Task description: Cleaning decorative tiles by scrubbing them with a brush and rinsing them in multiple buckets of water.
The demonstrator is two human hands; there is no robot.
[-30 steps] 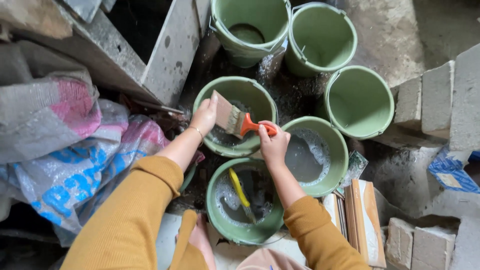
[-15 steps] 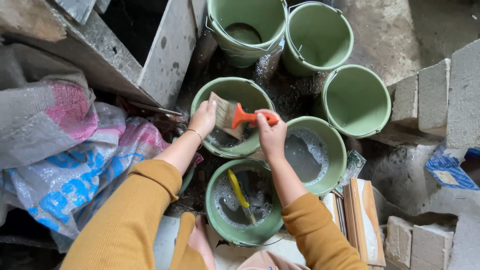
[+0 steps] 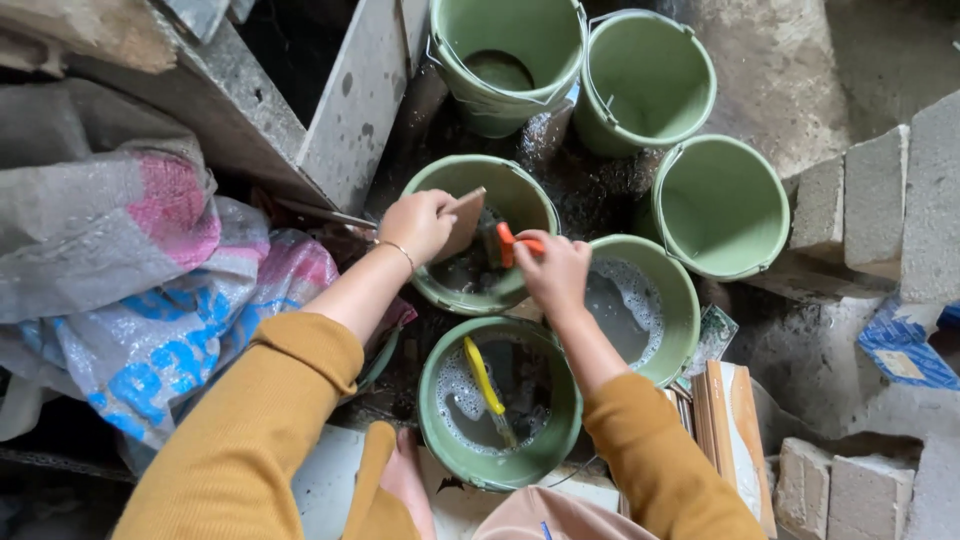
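Six green buckets, one tile being brushed over water

Six green buckets are seen from the head camera, standing close together on a wet, dirty floor. A small brown tile (image 3: 463,222) is held by the left hand (image 3: 418,224), with the fingers closed around its left edge, tilted over the middle bucket (image 3: 480,235). A brush with an orange handle (image 3: 510,244) is gripped by the right hand (image 3: 552,272), fingers wrapped around the handle, and its bristles are put against the tile, just above the dark water in that bucket. The step in hand is judged to be the scrubbing of the tile surface. For the next move a firm hold on the tile would be needed, and the brush would have to be kept flat on it, so that the tile is not dropped into the water.

Dirty water with some foam is held by the bucket under the right wrist (image 3: 640,305). In the nearest bucket (image 3: 500,405) shallow foamy water is seen, and a yellow-handled tool (image 3: 484,378) is leaned inside it. A little dark water at the bottom is shown in the top bucket (image 3: 505,60). The two buckets on the right, one upper (image 3: 650,80) and one lower (image 3: 720,205), seem to hold nothing, as far as can be told.

A stack of tiles (image 3: 725,425) is stood on edge beside the right elbow. Grey blocks (image 3: 880,200) are placed at the right, and plastic sacks (image 3: 130,290) are lying at the left.
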